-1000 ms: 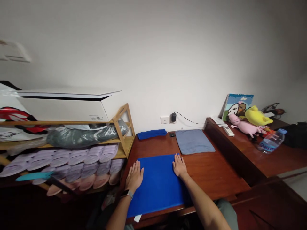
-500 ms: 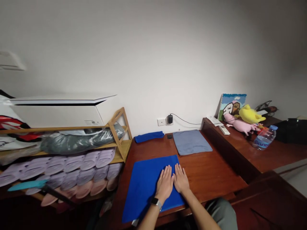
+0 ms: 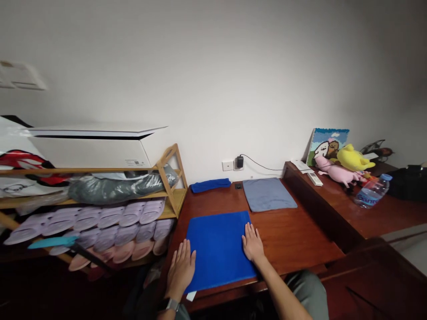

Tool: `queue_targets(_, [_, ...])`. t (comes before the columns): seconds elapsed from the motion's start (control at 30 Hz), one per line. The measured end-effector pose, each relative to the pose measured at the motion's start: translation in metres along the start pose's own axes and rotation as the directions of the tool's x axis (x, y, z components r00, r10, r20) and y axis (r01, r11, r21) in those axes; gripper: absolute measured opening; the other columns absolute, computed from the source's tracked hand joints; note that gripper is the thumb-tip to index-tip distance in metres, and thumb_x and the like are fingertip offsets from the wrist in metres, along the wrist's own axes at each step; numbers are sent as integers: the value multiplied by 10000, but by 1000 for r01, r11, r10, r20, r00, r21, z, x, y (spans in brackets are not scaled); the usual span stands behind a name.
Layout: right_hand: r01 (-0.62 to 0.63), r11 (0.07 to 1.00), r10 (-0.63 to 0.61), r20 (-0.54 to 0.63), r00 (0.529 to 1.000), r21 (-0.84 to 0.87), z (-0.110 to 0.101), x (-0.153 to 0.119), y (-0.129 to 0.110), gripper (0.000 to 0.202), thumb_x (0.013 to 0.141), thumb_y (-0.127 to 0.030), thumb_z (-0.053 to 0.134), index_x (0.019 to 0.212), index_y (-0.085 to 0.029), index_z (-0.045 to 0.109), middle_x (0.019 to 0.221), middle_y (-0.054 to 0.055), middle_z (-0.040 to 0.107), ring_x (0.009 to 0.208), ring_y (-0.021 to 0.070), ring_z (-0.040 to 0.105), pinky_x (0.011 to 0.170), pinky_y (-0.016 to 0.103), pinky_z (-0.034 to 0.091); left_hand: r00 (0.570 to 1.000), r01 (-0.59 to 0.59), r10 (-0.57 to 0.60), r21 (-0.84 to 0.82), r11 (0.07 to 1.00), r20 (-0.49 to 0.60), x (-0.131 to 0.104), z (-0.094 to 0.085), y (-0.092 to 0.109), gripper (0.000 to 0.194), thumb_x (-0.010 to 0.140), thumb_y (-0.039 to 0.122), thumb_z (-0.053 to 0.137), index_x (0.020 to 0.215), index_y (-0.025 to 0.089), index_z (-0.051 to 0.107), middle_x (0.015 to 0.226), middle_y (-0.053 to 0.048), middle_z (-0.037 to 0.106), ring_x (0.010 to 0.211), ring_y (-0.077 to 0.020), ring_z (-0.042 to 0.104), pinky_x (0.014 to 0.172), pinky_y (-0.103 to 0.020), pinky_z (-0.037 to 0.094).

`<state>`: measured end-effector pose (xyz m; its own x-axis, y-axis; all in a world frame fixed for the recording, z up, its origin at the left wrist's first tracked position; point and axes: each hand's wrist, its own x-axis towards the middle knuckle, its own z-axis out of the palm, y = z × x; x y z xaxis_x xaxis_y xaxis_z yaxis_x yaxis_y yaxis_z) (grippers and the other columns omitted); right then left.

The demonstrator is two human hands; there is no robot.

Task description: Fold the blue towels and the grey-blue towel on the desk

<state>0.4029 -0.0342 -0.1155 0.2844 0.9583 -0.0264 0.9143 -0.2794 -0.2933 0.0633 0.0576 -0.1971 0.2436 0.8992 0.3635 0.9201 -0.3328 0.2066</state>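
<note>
A bright blue cloth (image 3: 218, 251) lies flat and smooth on the brown wooden table (image 3: 276, 240), a white tag (image 3: 191, 296) poking out at its near left corner. Fingers stretched out, my left hand (image 3: 182, 266) lies flat at the cloth's left edge, with a watch on that wrist. At the opposite edge, my right hand (image 3: 252, 242) rests palm down with open fingers, partly over the cloth. Behind the cloth are a flat grey-blue cloth (image 3: 269, 194) and a folded blue cloth (image 3: 211, 185).
A wooden rack (image 3: 176, 200) on the left holds slippers (image 3: 128, 218), a white box (image 3: 96, 151) and bagged items. To the right, a higher surface (image 3: 336, 209) bears a water bottle (image 3: 372, 192), plush toys (image 3: 353, 158) and a remote (image 3: 315, 179). A charger (image 3: 239, 162) is plugged into the wall.
My left hand has moved left across the blue cloth to its left edge. My right hand stays near the right edge. The cloth's left side now lies straighter.
</note>
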Motion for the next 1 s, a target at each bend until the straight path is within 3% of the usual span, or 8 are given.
queue_targets(0.17, [49,999,-48,-98,994,5,20,-32,4,670,1155,-417,195,1764,-147,269,1824,36,225,1714,229,197,1404,425,188,998,-13,11,-35,999,-60,3,-2,3,758,1084,493,229,1715,105,389,1656,-186,598,1565,-330,528,1322,-549,369])
queue_targets(0.27, [54,998,-53,-70,996,21,36,-49,9,666,1157,-436,207,1760,-164,281,1819,23,223,1707,223,221,1401,417,214,993,-67,62,-47,997,-105,3,-6,18,743,1100,482,231,1708,90,399,1670,-188,579,1577,-321,518,1335,-533,360])
queue_targets(0.4, [52,998,-49,-66,997,34,41,-52,11,653,1152,-425,243,1759,-187,285,1816,11,210,1703,227,230,1399,421,227,970,-240,235,-92,966,-64,-3,-10,97,658,1121,422,300,1706,146,421,1703,-145,545,1607,-300,482,1340,-510,373])
queue_targets(0.5, [62,997,-60,-44,997,38,36,-51,11,652,1152,-425,247,1752,-174,296,1814,21,210,1704,231,218,1402,423,215,909,-407,415,-153,901,25,-6,-7,169,619,1119,374,339,1718,228,401,1729,-86,516,1610,-270,480,1326,-487,410])
queue_targets(0.6, [66,997,-65,-25,998,36,32,-52,10,651,1153,-429,239,1751,-179,301,1813,23,207,1705,233,213,1402,428,210,870,-459,483,-194,867,99,-5,-3,197,606,1117,348,327,1701,228,435,1700,-98,553,1575,-267,529,1302,-489,449])
queue_targets(0.7, [57,998,-56,-37,998,36,33,-53,11,649,1157,-430,227,1755,-188,291,1815,16,202,1705,231,218,1399,428,222,909,-368,393,-174,914,142,-8,-2,161,606,1113,370,329,1670,206,504,1691,-108,568,1576,-296,527,1308,-514,448])
queue_targets(0.87, [46,998,-44,-45,998,44,36,-55,11,650,1157,-437,232,1761,-203,280,1816,8,207,1703,223,230,1399,431,223,994,-53,58,-51,997,96,-32,-11,42,679,1074,411,286,1668,170,507,1703,-135,547,1603,-370,480,1317,-603,414])
queue_targets(1.0, [17,1000,-16,-6,1000,23,34,-55,9,662,1149,-423,238,1760,-174,290,1817,20,213,1704,221,230,1399,424,218,996,12,-9,-33,999,86,-46,-19,7,745,1050,474,293,1670,110,488,1734,-159,489,1637,-365,422,1336,-548,392])
